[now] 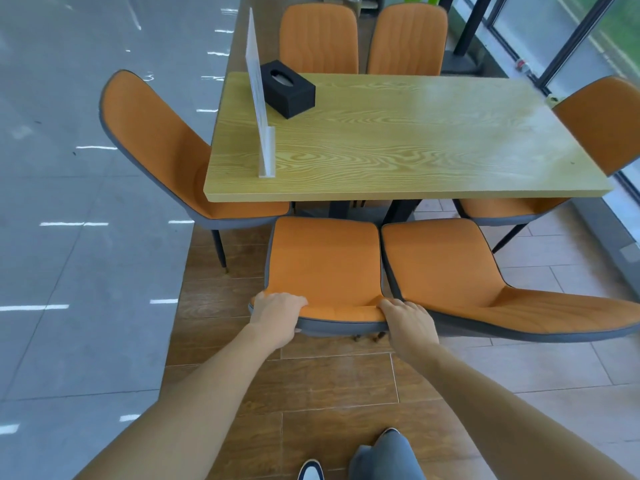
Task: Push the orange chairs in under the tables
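An orange chair (325, 261) with a grey shell stands in front of me, its seat facing the wooden table (398, 140) and lying just short of the table's near edge. My left hand (277, 315) grips the left end of its backrest top. My right hand (408, 323) grips the right end. A second orange chair (450, 265) stands touching it on the right, turned slightly and also out from the table. Another orange chair (162, 147) sits at the table's left end, one (602, 123) at the right end, and two (318, 39) at the far side.
A black tissue box (289, 89) and an upright white sign holder (259, 98) stand on the table's left part. Glossy grey tiles lie to the left, wood-look flooring under me. Window frames and a black pole base (462, 60) are at the right. My shoe (310, 471) is below.
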